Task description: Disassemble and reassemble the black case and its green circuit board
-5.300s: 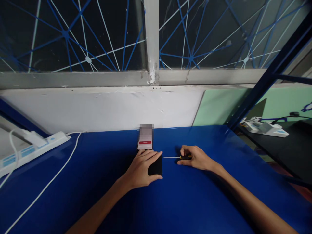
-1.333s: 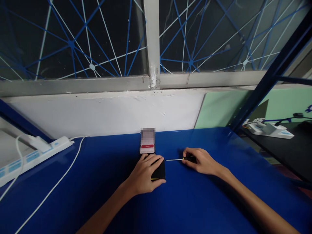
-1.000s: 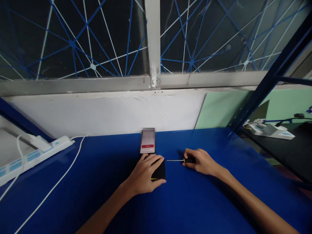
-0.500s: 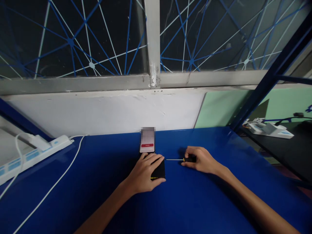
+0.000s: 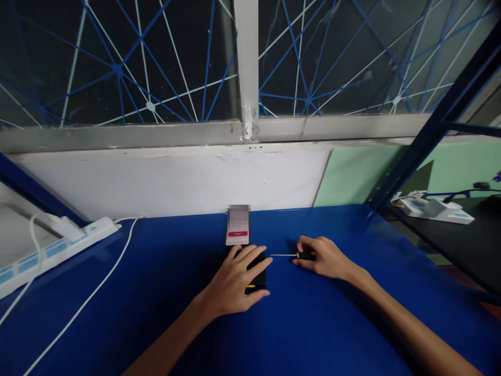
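"Blue table (image 5: 297, 324) across the lower frame, with a white wall (image 5: 183, 180) behind it and dark windows (image 5: 188, 62) filling the top. What's at the middle?"

"Just below centre sits a black box (image 5: 259, 277) with a bit of yellow showing near its lower edge. Most of it is under the left hand (image 5: 237, 279)."

"Is that hand gripping it?"

"Its fingers are spread apart over the top, with the thumb out by the lower right corner. I can't tell whether it grips the box or only rests on it."

"And the right hand (image 5: 323, 256)?"

"Right of centre, curled closed around the handle of a screwdriver (image 5: 284, 255). Thumb and fingertips pinch it near the yellow ring, and the thin shaft lies level, pointing left."

"Does the tip touch the box?"

"It ends by the left hand's fingertips, at the box's upper right. Contact is too small to make out."

"What's just above the box?"

"A phone (image 5: 238, 227), screen lit, with a red bar on it; the upper part is blurred out."

"Anything toward the sides?"

"At the left edge, a white power strip (image 5: 58, 248) with a white cord (image 5: 102, 282) curving down to the bottom. At the right, a black table (image 5: 450, 240) carries another power strip (image 5: 450, 213)."
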`<control>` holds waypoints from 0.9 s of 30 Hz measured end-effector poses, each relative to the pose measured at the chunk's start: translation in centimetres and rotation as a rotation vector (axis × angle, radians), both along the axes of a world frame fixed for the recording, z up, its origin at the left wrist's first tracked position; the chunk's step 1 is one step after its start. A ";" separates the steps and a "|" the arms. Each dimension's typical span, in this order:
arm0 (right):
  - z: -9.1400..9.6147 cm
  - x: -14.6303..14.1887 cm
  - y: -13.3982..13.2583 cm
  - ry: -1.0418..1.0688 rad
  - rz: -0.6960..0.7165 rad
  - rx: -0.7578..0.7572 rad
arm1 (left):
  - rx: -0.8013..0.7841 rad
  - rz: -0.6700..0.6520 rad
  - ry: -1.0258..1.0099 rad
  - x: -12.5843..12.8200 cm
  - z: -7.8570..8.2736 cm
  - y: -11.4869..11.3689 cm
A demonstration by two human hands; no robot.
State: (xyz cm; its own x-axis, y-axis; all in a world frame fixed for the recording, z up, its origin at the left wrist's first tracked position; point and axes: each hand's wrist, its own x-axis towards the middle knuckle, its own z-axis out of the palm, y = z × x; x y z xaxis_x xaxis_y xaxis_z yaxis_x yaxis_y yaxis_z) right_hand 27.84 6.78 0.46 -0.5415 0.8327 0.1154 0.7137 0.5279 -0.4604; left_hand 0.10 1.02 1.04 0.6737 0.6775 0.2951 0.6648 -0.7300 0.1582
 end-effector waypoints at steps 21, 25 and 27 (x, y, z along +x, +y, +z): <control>0.7 0.7 0.2 0.007 0.050 -0.035 | -0.030 -0.028 0.056 0.7 -0.3 -0.3; 0.9 0.5 0.1 0.004 0.047 -0.031 | -0.038 -0.030 0.048 0.8 -0.1 -0.3; 1.0 0.6 0.2 0.005 0.046 -0.030 | -0.038 -0.029 0.053 0.8 -0.1 -0.2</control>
